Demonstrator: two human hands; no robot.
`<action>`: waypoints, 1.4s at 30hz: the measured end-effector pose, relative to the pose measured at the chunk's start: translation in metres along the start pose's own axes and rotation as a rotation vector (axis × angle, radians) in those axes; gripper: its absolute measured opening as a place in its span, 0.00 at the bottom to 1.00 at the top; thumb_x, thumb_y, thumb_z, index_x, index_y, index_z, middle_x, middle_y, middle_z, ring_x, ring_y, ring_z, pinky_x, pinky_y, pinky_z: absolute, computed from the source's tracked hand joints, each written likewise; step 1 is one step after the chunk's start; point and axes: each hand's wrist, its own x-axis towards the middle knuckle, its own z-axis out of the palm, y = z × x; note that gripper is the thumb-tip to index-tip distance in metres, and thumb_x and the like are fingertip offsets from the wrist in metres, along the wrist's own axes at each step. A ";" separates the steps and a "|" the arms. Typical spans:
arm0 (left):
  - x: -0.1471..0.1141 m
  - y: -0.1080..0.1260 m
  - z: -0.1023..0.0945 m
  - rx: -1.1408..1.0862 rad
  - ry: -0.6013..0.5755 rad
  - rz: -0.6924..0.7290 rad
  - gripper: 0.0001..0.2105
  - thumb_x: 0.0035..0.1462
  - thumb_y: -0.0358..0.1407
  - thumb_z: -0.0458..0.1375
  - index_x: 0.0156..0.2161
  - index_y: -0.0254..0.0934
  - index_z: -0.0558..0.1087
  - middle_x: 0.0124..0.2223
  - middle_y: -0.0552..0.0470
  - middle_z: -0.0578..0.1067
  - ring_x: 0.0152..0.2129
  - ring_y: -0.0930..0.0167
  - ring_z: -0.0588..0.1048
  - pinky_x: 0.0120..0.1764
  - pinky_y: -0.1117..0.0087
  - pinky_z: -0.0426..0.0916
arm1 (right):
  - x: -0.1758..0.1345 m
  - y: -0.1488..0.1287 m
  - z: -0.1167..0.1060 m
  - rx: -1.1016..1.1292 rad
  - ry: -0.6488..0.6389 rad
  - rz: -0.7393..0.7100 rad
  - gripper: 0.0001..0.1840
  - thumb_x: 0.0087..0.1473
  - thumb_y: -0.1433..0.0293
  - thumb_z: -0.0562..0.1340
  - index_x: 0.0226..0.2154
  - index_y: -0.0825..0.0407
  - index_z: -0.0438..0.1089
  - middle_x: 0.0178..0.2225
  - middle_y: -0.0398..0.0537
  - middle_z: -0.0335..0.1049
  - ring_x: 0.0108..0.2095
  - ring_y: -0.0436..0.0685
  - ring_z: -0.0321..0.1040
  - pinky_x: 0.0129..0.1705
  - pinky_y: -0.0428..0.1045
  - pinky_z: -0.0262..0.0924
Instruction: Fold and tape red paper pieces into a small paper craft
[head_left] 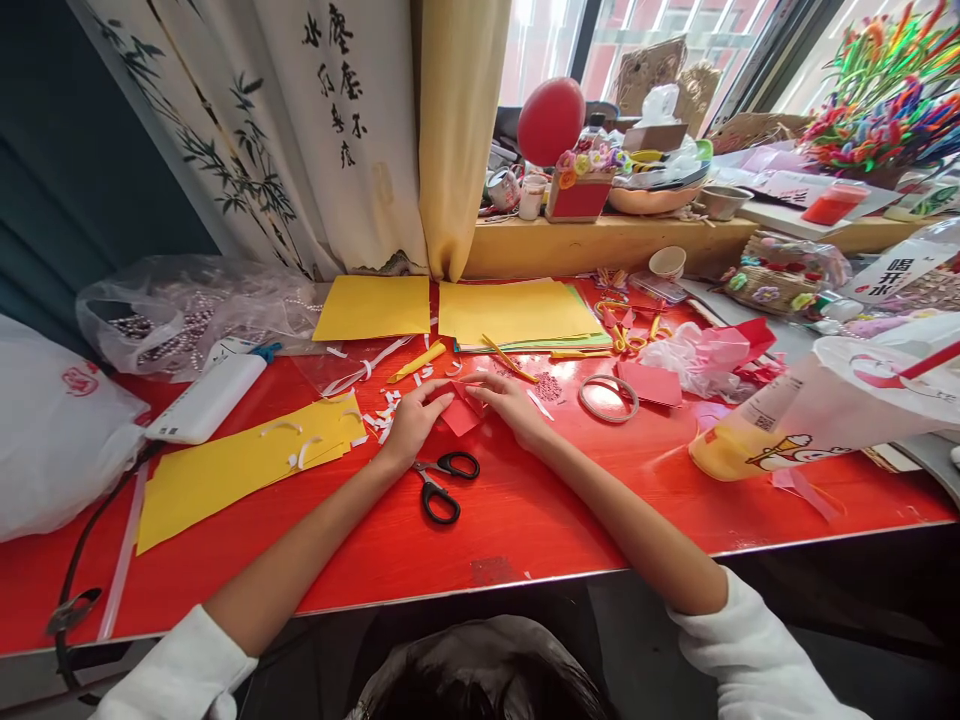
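Between my two hands is a small piece of folded red paper [460,416], held just over the red table. My left hand [415,420] pinches its left edge, the thumb lying along the near side. On the other side, my right hand [512,405] has its fingers closed on the upper right edge. Black-handled scissors [442,484] lie on the table close below the paper, their blades partly hidden by my left hand. White paper scraps [381,415] are scattered left of my hands. A rolled yellow paper piece [417,362] and a yellow pencil-like stick [510,358] lie beyond them.
Yellow sheets [247,462] lie at left, and more yellow paper [517,310] is at the back. A tape roll [608,398], red paper squares [651,383] and a leaning drink cup [817,410] occupy the right. Plastic bags [60,430] and a white power bank [206,395] stand left.
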 end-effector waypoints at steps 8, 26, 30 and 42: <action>-0.001 0.003 0.003 -0.220 0.003 -0.055 0.20 0.48 0.40 0.62 0.47 0.36 0.69 0.39 0.50 0.76 0.31 0.72 0.74 0.35 0.72 0.69 | -0.001 0.003 0.002 0.103 0.048 0.028 0.11 0.43 0.67 0.64 0.33 0.51 0.71 0.28 0.40 0.70 0.25 0.46 0.63 0.31 0.44 0.60; -0.002 0.005 0.002 -0.267 0.015 -0.122 0.14 0.46 0.39 0.63 0.38 0.34 0.76 0.32 0.52 0.77 0.24 0.75 0.71 0.26 0.75 0.66 | 0.001 0.004 -0.001 0.068 -0.024 0.033 0.10 0.44 0.67 0.64 0.32 0.54 0.74 0.18 0.41 0.70 0.20 0.48 0.66 0.27 0.45 0.61; -0.001 0.004 0.001 -0.263 -0.014 -0.134 0.15 0.46 0.38 0.62 0.41 0.37 0.76 0.32 0.52 0.77 0.21 0.76 0.69 0.21 0.75 0.65 | 0.001 0.003 -0.004 0.109 -0.077 0.041 0.18 0.44 0.69 0.63 0.41 0.52 0.74 0.19 0.40 0.72 0.20 0.47 0.67 0.28 0.44 0.62; -0.005 0.014 -0.001 -0.283 -0.178 -0.082 0.12 0.52 0.39 0.57 0.40 0.35 0.73 0.26 0.55 0.71 0.18 0.77 0.69 0.22 0.74 0.65 | 0.001 0.004 -0.004 0.099 -0.012 -0.052 0.10 0.45 0.69 0.61 0.32 0.52 0.75 0.20 0.40 0.71 0.22 0.48 0.68 0.30 0.45 0.63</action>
